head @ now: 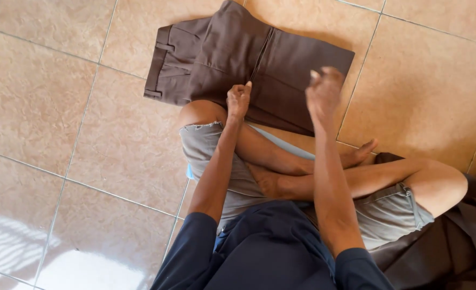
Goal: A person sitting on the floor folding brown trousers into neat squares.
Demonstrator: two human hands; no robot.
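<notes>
A pair of dark brown trousers lies folded on the tiled floor in front of my crossed legs, waistband to the left. My left hand rests at the near edge of the folded cloth, fingers curled, thumb up, touching the fabric. My right hand hovers just above the right part of the trousers, blurred, fingers bent; whether it touches the cloth is unclear. Neither hand visibly grips anything.
I sit cross-legged in grey shorts and a dark blue shirt. More dark brown cloth is heaped at my right side. Beige floor tiles surround the trousers, with a sunlit patch at lower left.
</notes>
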